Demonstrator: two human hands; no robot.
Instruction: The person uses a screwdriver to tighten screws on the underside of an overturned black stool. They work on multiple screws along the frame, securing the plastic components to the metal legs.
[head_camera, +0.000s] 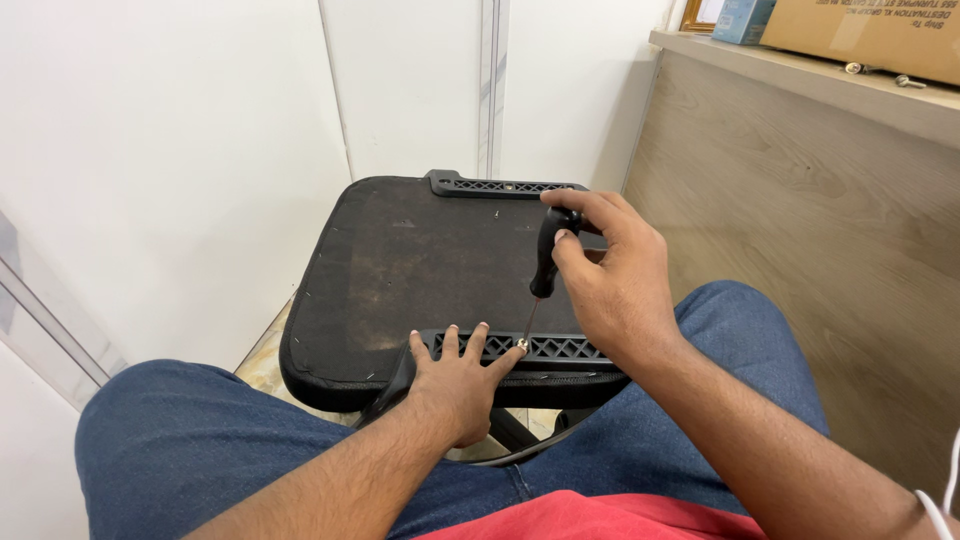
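- Nearest the camera: red shirt hem (590, 515) at bottom edge, blue jeans on both knees (200, 440), legs spread either side of the work.
- Left hand (455, 385) lies flat, palm down, fingers spread on the near black plastic bracket (560, 350); grip wide, holding nothing, just pressing the bracket down. Index fingertip sits just beside the screw (522, 344).
- Near bracket: long lattice-pattern strip along the near edge of the upturned seat pad (420, 270), touching it.
- Screwdriver (545, 265): black handle, thin metal shaft, nearly upright with slight tilt, tip on the silver screw in the near bracket.
- Right hand (610, 275) wrapped around the screwdriver handle from above, thumb and fingers closed on its top; grip narrow, firm on the handle.
- Seat pad: black, underside up, dusty brown stain at centre, propped between the knees and reaching toward the wall.
- Far bracket (500, 184): same black lattice strip, on the far edge of the pad, well apart from both hands.
- Beyond: white wall panels (180, 150) left and back; wooden surface side panel (800, 220) on the right.
- On top of it, far right: cardboard box (870, 35), small blue box (742, 20), a few loose bolts (880, 73).
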